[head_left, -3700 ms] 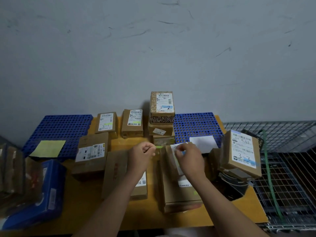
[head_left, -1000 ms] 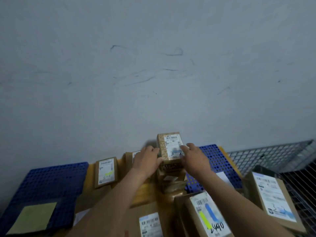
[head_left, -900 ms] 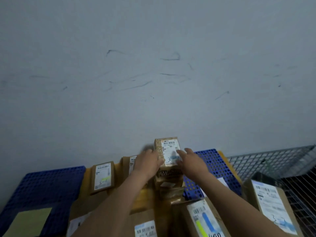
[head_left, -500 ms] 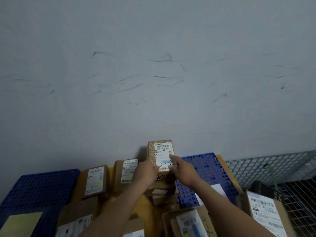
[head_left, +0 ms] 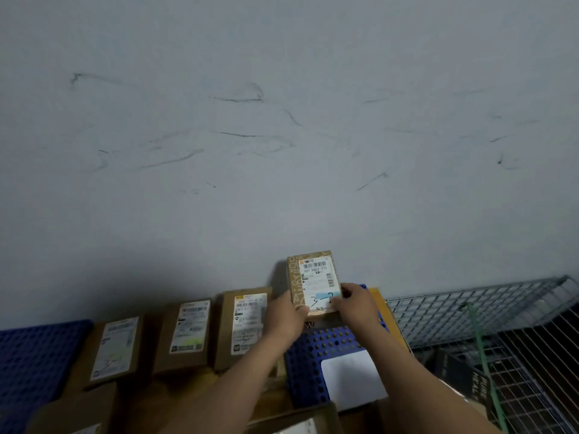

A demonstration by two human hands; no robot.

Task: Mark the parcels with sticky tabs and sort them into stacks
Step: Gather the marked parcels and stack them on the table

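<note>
Comparing against the preceding frames, working from the largest item down. Note the scuffed wall (head_left: 282, 136) filling far more of the view than 3.7 s ago, and only a strip of the table (head_left: 395, 324) left in sight: head raised toward the back row. Note the wire cage (head_left: 470, 311) at the right and the blue perforated mat (head_left: 316, 349) under the forearms, both unmoved. Locate three labelled parcels (head_left: 189, 330) lying flat side by side along the wall, left of the hands and untouched. Locate the patterned parcel (head_left: 313, 277) on top of the stack against the wall, just right of that row, resting on a printed box (head_left: 313, 324) barely visible beneath; same place as 3.7 s ago. Record both hands as shifted from the near parcels to this one. Left hand (head_left: 286, 317): wrapped round the lower left edge, thumb on the front face. Right hand (head_left: 357, 303): pinching the lower right edge, no longer spread across the label as 0.5 s ago. Find the blue tab (head_left: 327, 296) on the label beside the handwritten 3, at the right fingertips; contact not resolvable. Treat marking of this parcel as probably complete and the present step as squaring it on its stack, judging by the two-sided hold. Expect release next, then marking of parcels not yet tabbed.
</note>
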